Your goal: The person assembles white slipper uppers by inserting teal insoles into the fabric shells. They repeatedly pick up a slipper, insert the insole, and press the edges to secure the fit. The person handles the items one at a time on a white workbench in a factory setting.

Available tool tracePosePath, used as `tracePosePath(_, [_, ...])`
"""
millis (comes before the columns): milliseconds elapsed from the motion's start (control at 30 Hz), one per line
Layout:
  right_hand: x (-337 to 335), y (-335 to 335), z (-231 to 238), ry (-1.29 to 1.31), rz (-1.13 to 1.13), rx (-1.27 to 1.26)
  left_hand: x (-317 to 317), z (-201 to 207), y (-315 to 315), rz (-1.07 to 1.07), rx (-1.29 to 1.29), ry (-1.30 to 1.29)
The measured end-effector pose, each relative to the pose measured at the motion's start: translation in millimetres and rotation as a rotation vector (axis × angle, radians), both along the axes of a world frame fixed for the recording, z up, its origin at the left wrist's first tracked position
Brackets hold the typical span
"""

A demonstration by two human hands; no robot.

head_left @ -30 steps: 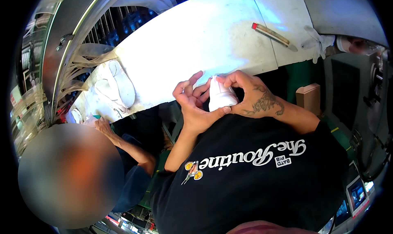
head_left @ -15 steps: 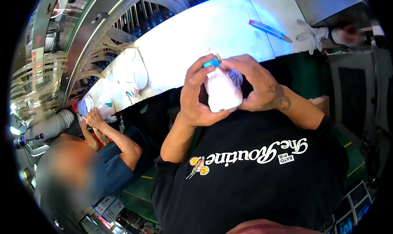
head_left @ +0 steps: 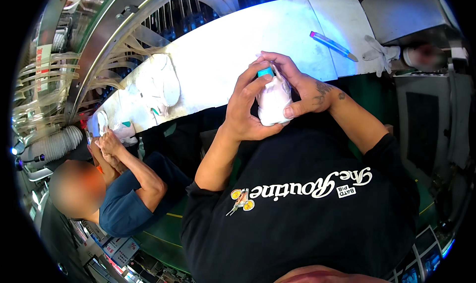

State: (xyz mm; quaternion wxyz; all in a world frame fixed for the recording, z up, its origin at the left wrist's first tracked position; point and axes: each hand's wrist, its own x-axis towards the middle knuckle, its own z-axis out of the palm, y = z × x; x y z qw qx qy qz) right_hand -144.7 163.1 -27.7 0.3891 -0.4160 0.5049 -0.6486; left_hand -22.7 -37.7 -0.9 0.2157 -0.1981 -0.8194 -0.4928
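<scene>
In front of my chest I hold a white shoe (head_left: 274,103) with a teal patch at its upper end. My left hand (head_left: 243,107) wraps its left side, thumb low and fingers up by the patch. My right hand (head_left: 306,88) closes round the right side, with the thumb on the lower right and fingers over the top. Both hands grip it, just off the near edge of the white worktable (head_left: 228,55). Bright light washes out some of its detail.
A blue-handled brush (head_left: 333,46) and a pale glove (head_left: 379,55) lie right on the table. White shoes (head_left: 166,82) stand left. Beyond, a co-worker's hands (head_left: 110,145) work near another white piece (head_left: 124,130). A metal machine frame (head_left: 130,11) with clear strips borders the far side.
The shoe has shifted slightly right and up in my hands. My right thumb now presses on its lower right side. The co-worker has leaned a little farther down and left.
</scene>
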Motion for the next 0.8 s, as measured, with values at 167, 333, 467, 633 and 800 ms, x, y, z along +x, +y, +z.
tracePosePath(167, [2.1, -4.6, 2.3, -0.070, -0.048, -0.017, -7.9, -0.2, -0.3, 0.003, 0.052, -0.005])
tracePosePath(333, [11.7, -2.4, 20.2, 0.105, -0.149, 0.099, -13.6, 11.1, 2.6, 0.025, 0.084, -0.049])
tracePosePath(467, [15.9, -2.2, 35.7, 0.133, -0.197, 0.189, -19.6, 12.6, 8.0, 0.004, 0.043, 0.003])
tracePosePath(633, [11.2, 5.7, 21.9, 0.198, -0.183, 0.135, -15.2, 12.4, 8.5, -0.002, 0.001, -0.037])
tracePosePath(800, [-2.5, 19.5, 27.0, 0.277, -0.173, 0.147, 14.8, 7.1, -26.5, 0.079, -0.024, -0.026])
